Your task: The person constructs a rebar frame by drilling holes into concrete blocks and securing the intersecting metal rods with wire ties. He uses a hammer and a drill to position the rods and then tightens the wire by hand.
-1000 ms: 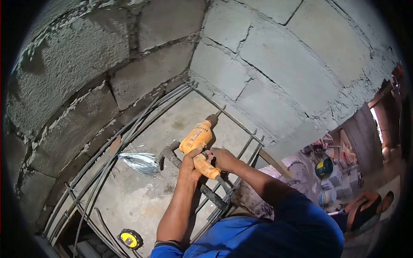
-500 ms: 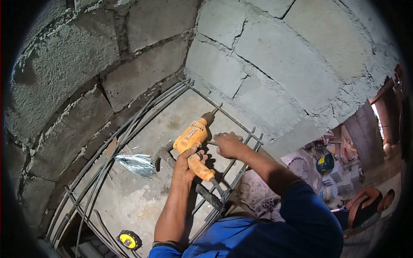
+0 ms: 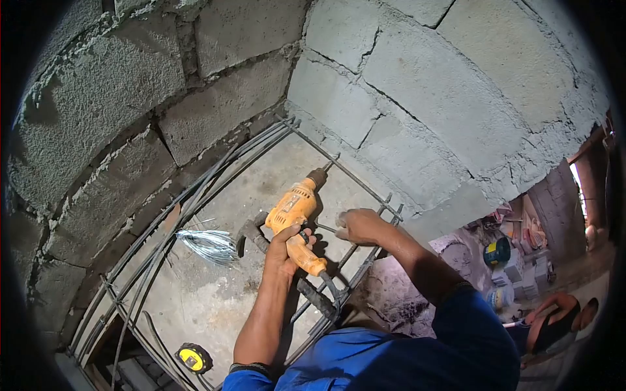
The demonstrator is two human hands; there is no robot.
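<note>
My left hand (image 3: 287, 247) is wrapped round the grip of an orange power drill (image 3: 291, 210), whose bit points up toward a bar of the steel rebar frame (image 3: 355, 173). Right of the drill, my right hand (image 3: 355, 226) has its fingers closed on a thin metal rod (image 3: 326, 228), which reaches toward the drill's trigger area. A bundle of silvery tie wire (image 3: 207, 246) lies on the concrete slab (image 3: 215, 300) to the left. Lower left rests a yellow and black tape measure (image 3: 193, 358).
Concrete block walls (image 3: 424, 111) rise behind the slab and at its left. Long rebars (image 3: 160, 251) run along the left side. At the lower right are a dark bucket (image 3: 497, 251), stacked blocks (image 3: 515, 266) and another person (image 3: 554, 319).
My right hand has moved slightly right and down, away from the drill, and more of the rod shows. The drill stays in my left hand. The view has shifted a little.
</note>
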